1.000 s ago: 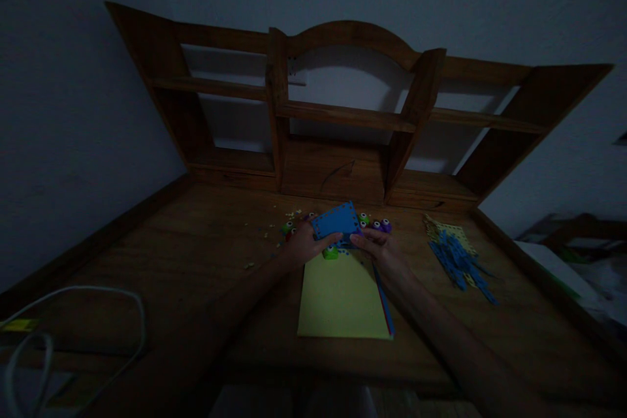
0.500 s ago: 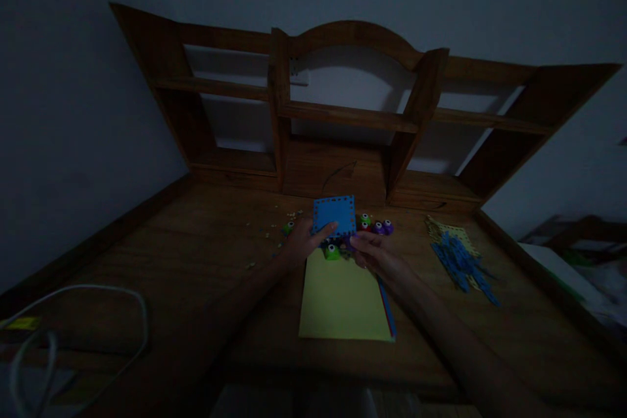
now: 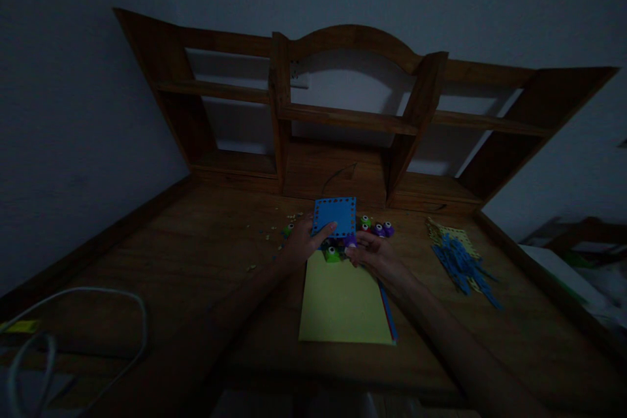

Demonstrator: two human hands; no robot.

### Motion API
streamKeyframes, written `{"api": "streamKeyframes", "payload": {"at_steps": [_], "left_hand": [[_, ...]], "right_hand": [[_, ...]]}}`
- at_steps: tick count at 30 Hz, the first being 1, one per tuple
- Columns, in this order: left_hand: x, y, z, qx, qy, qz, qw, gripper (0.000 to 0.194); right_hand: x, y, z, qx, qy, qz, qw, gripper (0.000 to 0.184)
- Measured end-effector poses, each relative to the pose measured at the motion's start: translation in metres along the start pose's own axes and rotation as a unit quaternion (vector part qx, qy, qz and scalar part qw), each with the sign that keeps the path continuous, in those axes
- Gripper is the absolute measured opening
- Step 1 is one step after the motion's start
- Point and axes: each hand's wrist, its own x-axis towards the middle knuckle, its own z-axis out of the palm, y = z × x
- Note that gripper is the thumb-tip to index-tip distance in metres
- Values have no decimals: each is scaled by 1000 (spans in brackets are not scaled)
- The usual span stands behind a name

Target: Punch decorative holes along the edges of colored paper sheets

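A blue square card [image 3: 335, 214] with small punched holes along its edges is pinched in my left hand [image 3: 300, 245], the thumb lying on its front. My right hand [image 3: 381, 257] has its fingers around a small purple craft punch [image 3: 351, 241] with an eye on it. That punch is at the card's lower right corner; whether the card's edge is inside it I cannot tell. Just below the card sits a green eyed punch [image 3: 332, 255], at the top of a yellow sheet stack [image 3: 347, 304]. Dark shapes between the hands are hard to make out.
Right of the card stand a green punch [image 3: 365, 219], a red one [image 3: 365, 228] and two purple punches [image 3: 379, 230]. Another green punch [image 3: 287, 230] and paper bits lie left. Blue paper strips [image 3: 458, 261] cover a yellow punched card [image 3: 463, 235]. A wooden shelf [image 3: 337, 114] rises behind.
My right hand has shifted its grip on the purple punch, whose eye now shows lower down. The left hand keeps hold of the blue card, almost in the same place.
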Motion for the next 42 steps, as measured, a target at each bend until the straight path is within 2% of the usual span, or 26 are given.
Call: {"api": "streamKeyframes", "payload": {"at_steps": [12,18,22,26,29,36,39,42], "left_hand": [[0,3,0,17,10,2,1000,32],[-2,0,2,37,0,-7,999,31],[-3,2,3,57,23,-28,998,33],[-3,6,2,64,10,-35,997,32],[-3,8,1,62,31,-40,997,30],[-2,6,0,-2,36,-59,998,32],[-2,6,0,-70,74,-94,990,35],[-1,8,1,-141,124,-140,972,41]], "right_hand": [[1,7,-5,13,-2,8,1000,43],[6,16,-9,15,26,-6,1000,46],[4,11,-6,21,45,-10,999,44],[0,3,-1,34,73,-8,997,42],[1,2,0,39,68,-7,997,39],[4,5,-4,36,57,-14,998,30],[5,5,-7,68,64,-26,995,20],[8,4,-12,114,69,-18,991,22]]}}
